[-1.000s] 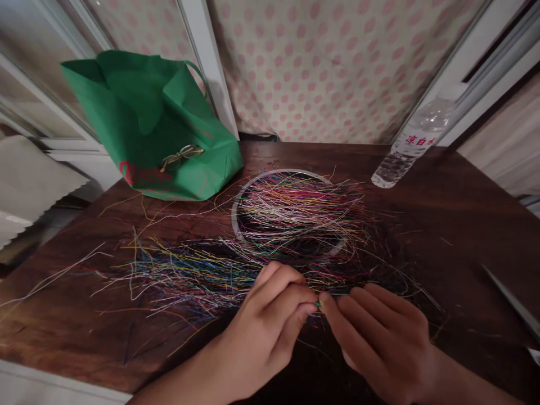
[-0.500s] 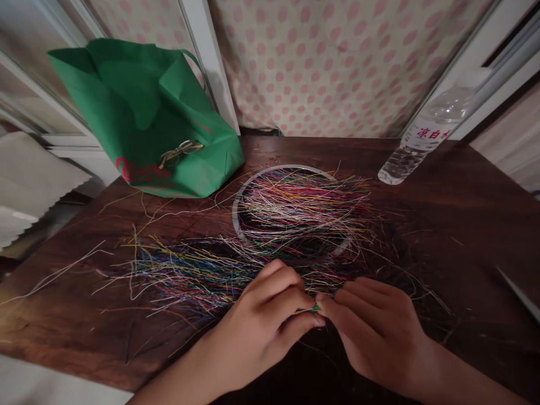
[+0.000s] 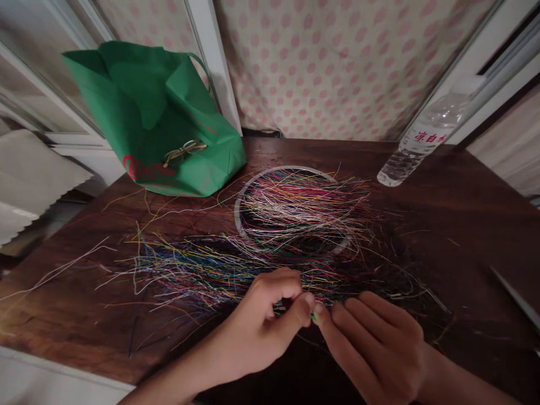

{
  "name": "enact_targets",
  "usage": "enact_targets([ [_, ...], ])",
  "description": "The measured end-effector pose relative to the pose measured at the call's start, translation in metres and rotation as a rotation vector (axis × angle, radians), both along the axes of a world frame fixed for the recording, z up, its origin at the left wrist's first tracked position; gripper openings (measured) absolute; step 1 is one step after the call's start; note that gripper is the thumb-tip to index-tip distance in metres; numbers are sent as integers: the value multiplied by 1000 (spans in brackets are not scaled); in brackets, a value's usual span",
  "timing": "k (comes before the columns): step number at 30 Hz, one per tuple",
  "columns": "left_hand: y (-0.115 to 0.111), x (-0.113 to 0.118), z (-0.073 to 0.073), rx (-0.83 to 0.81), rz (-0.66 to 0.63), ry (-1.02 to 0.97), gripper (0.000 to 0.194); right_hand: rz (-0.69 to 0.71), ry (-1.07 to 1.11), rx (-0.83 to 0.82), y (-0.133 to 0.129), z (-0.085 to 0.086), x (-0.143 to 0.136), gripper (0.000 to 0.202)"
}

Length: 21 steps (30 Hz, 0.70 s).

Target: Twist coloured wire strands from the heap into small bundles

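While both hands (image 3: 314, 316) pinch green wire (image 3: 313, 316), loose wires (image 3: 301, 202) overlie the round tray (image 3: 237, 212).

Hands (image 3: 320, 332) pinching green wire piece (image 3: 313, 316).

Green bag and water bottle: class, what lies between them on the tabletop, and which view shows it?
Between the green bag and the water bottle lies a round, pale-rimmed piece, largely covered by thin multicoloured strands; the head view shows it.
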State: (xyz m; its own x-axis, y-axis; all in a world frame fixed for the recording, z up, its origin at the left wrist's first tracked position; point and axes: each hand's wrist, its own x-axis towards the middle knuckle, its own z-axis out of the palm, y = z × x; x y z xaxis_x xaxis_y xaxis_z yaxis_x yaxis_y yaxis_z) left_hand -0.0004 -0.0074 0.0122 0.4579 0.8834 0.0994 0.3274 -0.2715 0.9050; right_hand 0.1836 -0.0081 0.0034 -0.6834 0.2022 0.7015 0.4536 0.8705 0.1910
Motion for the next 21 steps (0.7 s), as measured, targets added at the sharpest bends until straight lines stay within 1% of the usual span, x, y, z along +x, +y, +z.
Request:
enact_targets([
  [2,1,2,-1,-69,-40,-21,36,13,-12,70,-1,-1,0,18],
  [4,2,3,-3,-110,-75,-24,38,29,-21,100,-1,-3,0,14],
  [6,2,3,-4,-54,-30,-7,35,27,-6,73,-1,-6,0,14],
  [8,0,2,-5,88,79,23,27,-9,55,-28,0,-9,0,17],
  [10,-2,0,-6,272,142,44,14,-64,142,-200,0,-11,-1,16],
  [11,-3,-2,-6,363,139,62,13,-84,187,-291,0,-10,-1,15],
  [12,-4,-3,-6,455,121,90,17,-95,228,-374,0,-10,-1,14],
  [15,-3,-4,-6,710,105,201,24,-104,345,-553,-2,-6,-1,14],
  [18,0,-4,-9,855,121,259,24,-123,389,-706,-4,-2,0,13],
  [21,2,-4,-10,888,95,301,22,-138,388,-781,-4,-1,0,12],
])
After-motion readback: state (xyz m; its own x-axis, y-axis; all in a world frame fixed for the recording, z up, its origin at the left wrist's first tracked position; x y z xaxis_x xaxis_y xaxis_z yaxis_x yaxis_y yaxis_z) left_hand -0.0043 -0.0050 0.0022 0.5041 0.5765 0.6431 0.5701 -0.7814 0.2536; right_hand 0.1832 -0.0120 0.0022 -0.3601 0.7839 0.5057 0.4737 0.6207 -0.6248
